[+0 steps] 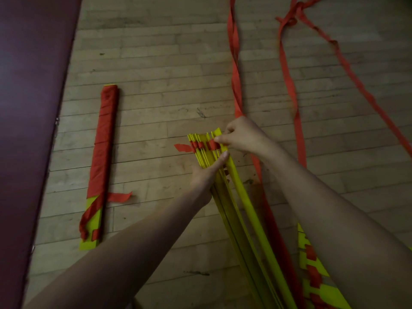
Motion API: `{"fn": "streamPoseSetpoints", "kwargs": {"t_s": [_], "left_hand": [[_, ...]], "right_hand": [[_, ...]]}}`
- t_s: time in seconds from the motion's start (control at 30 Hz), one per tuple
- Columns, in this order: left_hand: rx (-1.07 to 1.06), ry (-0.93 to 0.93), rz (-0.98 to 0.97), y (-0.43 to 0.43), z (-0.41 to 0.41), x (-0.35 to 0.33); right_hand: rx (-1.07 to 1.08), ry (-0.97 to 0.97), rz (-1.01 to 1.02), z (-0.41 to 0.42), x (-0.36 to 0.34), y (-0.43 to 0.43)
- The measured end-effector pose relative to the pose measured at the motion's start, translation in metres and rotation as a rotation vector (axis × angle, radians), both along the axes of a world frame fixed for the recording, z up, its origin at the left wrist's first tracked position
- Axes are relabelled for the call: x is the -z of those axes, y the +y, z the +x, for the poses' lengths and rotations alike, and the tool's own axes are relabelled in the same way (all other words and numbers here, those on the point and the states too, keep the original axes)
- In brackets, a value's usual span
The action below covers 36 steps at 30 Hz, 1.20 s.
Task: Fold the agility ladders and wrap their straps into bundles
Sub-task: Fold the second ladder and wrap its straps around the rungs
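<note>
A stack of yellow ladder rungs [236,210] stands on edge in front of me, threaded near its far end by a red strap [201,144]. My left hand [206,175] grips the stack from the left, thumb across the rung edges. My right hand [239,138] pinches the red strap at the stack's far right corner. A short strap tail [181,147] sticks out to the left. Two long red straps [236,63] [289,76] trail away across the wooden floor. A finished bundle [101,166], yellow rungs wrapped in red strap, lies on the floor to the left.
A dark maroon mat [26,108] covers the floor along the left edge. More yellow rungs with red strap [312,268] lie at the lower right under my right forearm. Another tangled red strap [347,65] runs diagonally at the upper right.
</note>
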<state>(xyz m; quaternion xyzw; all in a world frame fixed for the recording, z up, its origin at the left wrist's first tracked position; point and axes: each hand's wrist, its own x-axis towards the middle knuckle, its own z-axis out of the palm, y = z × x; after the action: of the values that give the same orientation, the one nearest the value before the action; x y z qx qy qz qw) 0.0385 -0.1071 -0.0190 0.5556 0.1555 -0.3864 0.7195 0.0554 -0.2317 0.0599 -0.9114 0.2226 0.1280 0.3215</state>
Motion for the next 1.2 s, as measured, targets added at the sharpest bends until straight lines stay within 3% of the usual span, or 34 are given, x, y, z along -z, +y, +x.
{"fn": "streamPoseSetpoints", "kwargs": {"t_s": [0.13,0.23,0.47,0.63,0.8,0.97,1.07,1.2], "left_hand": [[0.086,0.015,-0.120,0.005,0.003,0.001],[0.179,0.099,-0.196,0.003,0.003,-0.004],[0.165,0.089,-0.181,-0.005,0.004,0.000],[0.102,0.007,-0.080,-0.005,0.001,0.003],[0.043,0.027,0.027,0.000,0.009,0.007],[0.008,0.030,0.007,0.016,0.038,0.010],[-0.006,0.083,-0.026,0.022,0.055,0.008],[-0.018,0.112,0.001,0.025,0.062,0.012]], "right_hand": [[-0.025,-0.118,0.149,-0.002,-0.001,0.000],[0.030,-0.188,0.149,0.004,-0.005,0.003],[-0.084,0.045,0.054,0.007,0.003,0.010],[-0.067,-0.073,0.009,0.003,0.005,0.009],[0.093,-0.217,-0.071,-0.003,0.022,0.005],[0.140,0.018,0.241,-0.032,0.049,0.003],[0.053,0.286,0.577,-0.054,0.063,0.008],[-0.009,0.473,0.702,-0.079,0.077,0.010]]}}
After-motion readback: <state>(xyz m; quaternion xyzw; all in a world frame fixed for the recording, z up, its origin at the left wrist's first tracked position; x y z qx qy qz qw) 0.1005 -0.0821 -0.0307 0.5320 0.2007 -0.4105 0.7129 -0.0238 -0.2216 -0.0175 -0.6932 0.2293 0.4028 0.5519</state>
